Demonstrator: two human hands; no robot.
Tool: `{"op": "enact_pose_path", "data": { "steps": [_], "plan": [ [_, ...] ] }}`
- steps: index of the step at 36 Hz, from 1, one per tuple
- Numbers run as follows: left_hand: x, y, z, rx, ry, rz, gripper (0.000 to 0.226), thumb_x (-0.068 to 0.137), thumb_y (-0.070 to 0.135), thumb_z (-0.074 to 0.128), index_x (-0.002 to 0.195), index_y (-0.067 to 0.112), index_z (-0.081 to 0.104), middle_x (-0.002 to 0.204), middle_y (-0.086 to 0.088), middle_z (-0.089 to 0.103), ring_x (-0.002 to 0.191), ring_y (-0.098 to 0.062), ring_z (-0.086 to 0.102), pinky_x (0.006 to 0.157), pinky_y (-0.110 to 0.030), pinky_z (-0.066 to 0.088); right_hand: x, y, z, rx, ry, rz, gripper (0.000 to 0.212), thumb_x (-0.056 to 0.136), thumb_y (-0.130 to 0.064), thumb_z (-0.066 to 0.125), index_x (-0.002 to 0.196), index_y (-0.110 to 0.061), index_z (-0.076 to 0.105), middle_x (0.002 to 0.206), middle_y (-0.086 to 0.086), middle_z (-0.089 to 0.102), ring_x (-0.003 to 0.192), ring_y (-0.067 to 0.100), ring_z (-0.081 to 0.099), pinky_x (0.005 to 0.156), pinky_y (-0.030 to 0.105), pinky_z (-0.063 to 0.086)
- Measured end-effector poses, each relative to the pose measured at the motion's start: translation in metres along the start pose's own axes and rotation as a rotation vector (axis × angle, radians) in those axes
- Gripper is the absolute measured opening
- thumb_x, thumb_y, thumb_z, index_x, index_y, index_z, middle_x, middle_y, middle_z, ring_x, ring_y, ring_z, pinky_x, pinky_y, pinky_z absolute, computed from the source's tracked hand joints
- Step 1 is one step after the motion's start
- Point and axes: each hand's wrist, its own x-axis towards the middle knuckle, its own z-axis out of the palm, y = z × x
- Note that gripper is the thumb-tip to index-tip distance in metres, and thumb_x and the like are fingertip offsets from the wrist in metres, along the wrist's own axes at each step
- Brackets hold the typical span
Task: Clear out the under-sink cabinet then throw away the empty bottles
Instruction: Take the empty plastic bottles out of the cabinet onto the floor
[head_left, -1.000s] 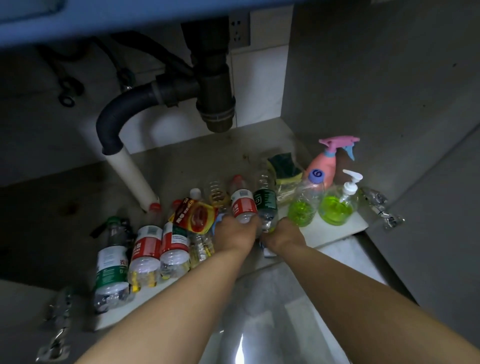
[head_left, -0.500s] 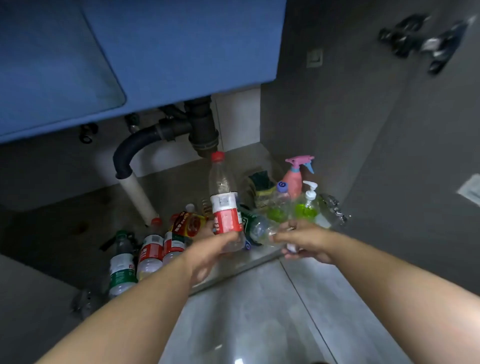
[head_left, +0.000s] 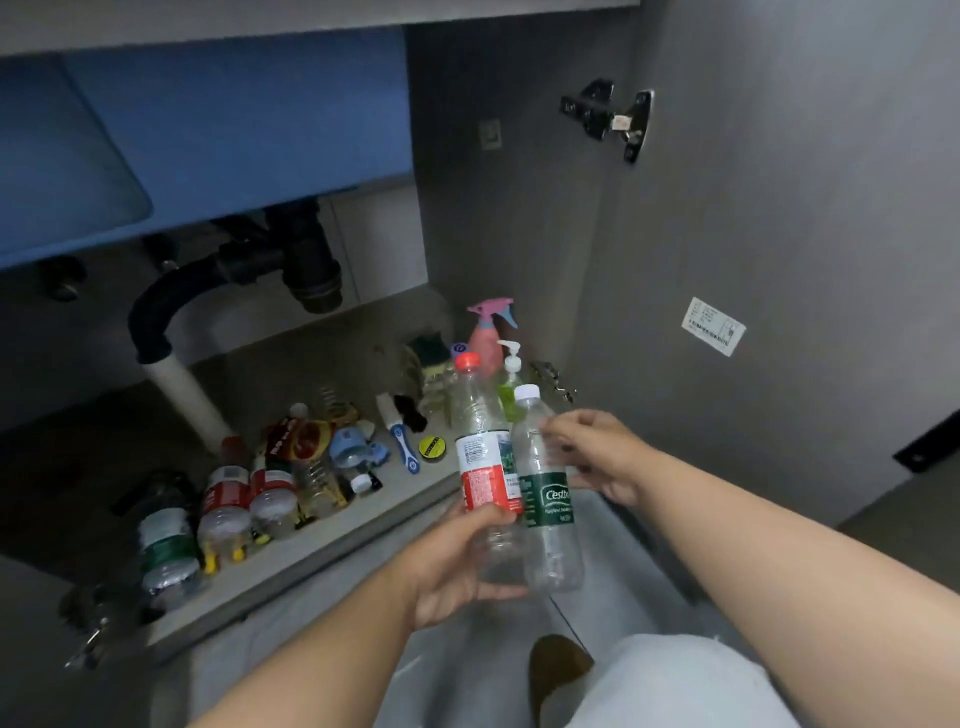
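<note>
Gripping the red-label bottle (head_left: 480, 467) low, the left hand (head_left: 457, 566) holds it upright, cap up; the right hand (head_left: 597, 457) grasps the green-label bottle (head_left: 545, 499) beside it. Beyond, more bottles (head_left: 223, 509) lie on the cabinet floor (head_left: 322, 364), caps pointing inward.

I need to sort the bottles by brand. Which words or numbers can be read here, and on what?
"Cestb", cut off at the edge: green label of the clear bottle at the right hand.
Red-label bottle in the left hand: print too small.
White sticker on the door: blurred.
Labels of bottles in the cabinet: unreadable.
</note>
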Motion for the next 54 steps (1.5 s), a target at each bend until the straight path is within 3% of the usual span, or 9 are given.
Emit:
{"op": "enact_pose_path", "data": {
  "steps": [6, 9, 13, 17, 21, 27, 32, 51, 54],
  "plan": [
    [0.034, -0.038, 0.003, -0.217, 0.076, 0.021, 0.075, 0.069, 0.009, 0.086, 0.135, 0.031, 0.057, 0.129, -0.014, 0.068, 0.118, -0.037, 0.066, 0.093, -0.061, 0.054, 0.003, 0.042, 0.000, 0.024, -0.010, 0.096, 0.035, 0.090, -0.020, 0.072, 0.114, 0.000, 0.057, 0.101, 0.018, 0.069, 0.082, 0.027, 0.070, 0.076, 0.039, 0.058],
    [0.049, -0.052, 0.001, -0.219, 0.141, -0.013, 0.075, 0.070, 0.013, 0.086, 0.135, 0.031, 0.054, 0.124, -0.012, 0.071, 0.114, -0.035, 0.069, 0.089, -0.052, 0.057, 0.000, 0.066, -0.010, -0.235, -0.122, 0.171, 0.042, 0.083, -0.027, 0.076, 0.122, -0.033, 0.063, 0.113, 0.002, 0.070, 0.107, 0.022, 0.064, 0.093, 0.047, 0.053],
    [0.065, -0.069, -0.006, -0.111, 0.163, -0.124, 0.071, 0.075, 0.026, 0.085, 0.137, 0.026, 0.052, 0.124, -0.009, 0.072, 0.113, -0.027, 0.071, 0.086, -0.043, 0.059, 0.003, 0.101, -0.030, -0.303, -0.330, 0.367, 0.077, 0.075, -0.019, 0.079, 0.123, -0.070, 0.048, 0.113, 0.000, 0.070, 0.109, 0.023, 0.062, 0.078, 0.043, 0.057],
    [0.083, -0.083, -0.012, 0.034, 0.193, -0.232, 0.068, 0.072, 0.052, 0.086, 0.129, 0.025, 0.061, 0.115, -0.003, 0.076, 0.106, -0.021, 0.074, 0.101, -0.044, 0.054, 0.022, 0.145, -0.037, -0.295, -0.165, 0.382, 0.081, 0.070, -0.024, 0.079, 0.136, -0.052, 0.040, 0.103, 0.002, 0.074, 0.087, 0.019, 0.071, 0.070, 0.035, 0.057],
    [0.100, -0.100, -0.022, 0.122, 0.298, -0.279, 0.063, 0.073, 0.060, 0.080, 0.122, 0.024, 0.068, 0.104, 0.003, 0.079, 0.103, -0.019, 0.073, 0.085, -0.031, 0.053, 0.051, 0.176, -0.034, -0.368, 0.122, 0.365, 0.063, 0.067, -0.037, 0.080, 0.121, -0.022, 0.049, 0.111, 0.009, 0.066, 0.094, 0.024, 0.065, 0.070, 0.038, 0.056],
    [0.129, -0.118, -0.047, 0.126, 0.392, -0.282, 0.054, 0.079, 0.049, 0.081, 0.122, 0.020, 0.068, 0.107, -0.003, 0.078, 0.107, -0.025, 0.071, 0.104, -0.043, 0.051, 0.099, 0.198, -0.030, -0.271, 0.310, 0.323, 0.054, 0.076, -0.052, 0.078, 0.120, -0.026, 0.059, 0.119, 0.006, 0.061, 0.100, 0.025, 0.061, 0.086, 0.052, 0.059],
    [0.157, -0.118, -0.056, 0.190, 0.453, -0.207, 0.060, 0.083, 0.042, 0.081, 0.134, 0.026, 0.055, 0.122, -0.004, 0.071, 0.111, -0.028, 0.069, 0.070, -0.030, 0.053, 0.126, 0.205, -0.030, -0.039, 0.506, 0.332, 0.076, 0.077, -0.052, 0.080, 0.133, -0.014, 0.046, 0.137, 0.014, 0.049, 0.121, 0.033, 0.054, 0.091, 0.047, 0.058],
    [0.255, -0.112, -0.039, 0.335, 0.534, -0.089, 0.062, 0.087, 0.022, 0.078, 0.141, 0.023, 0.046, 0.127, -0.006, 0.064, 0.112, -0.026, 0.065, 0.094, -0.049, 0.058, 0.147, 0.223, -0.041, 0.408, 0.612, 0.334, 0.046, 0.088, -0.009, 0.072, 0.129, -0.004, 0.053, 0.104, 0.014, 0.069, 0.094, 0.027, 0.071, 0.084, 0.039, 0.060],
    [0.261, -0.110, -0.034, 0.332, 0.475, -0.046, 0.069, 0.088, 0.014, 0.075, 0.145, 0.029, 0.040, 0.131, -0.004, 0.063, 0.117, -0.022, 0.063, 0.103, -0.052, 0.051, 0.146, 0.225, -0.044, 0.400, 0.572, 0.321, 0.017, 0.092, -0.008, 0.066, 0.105, -0.014, 0.056, 0.110, 0.015, 0.065, 0.093, 0.021, 0.066, 0.086, 0.039, 0.059]
  ]
}}
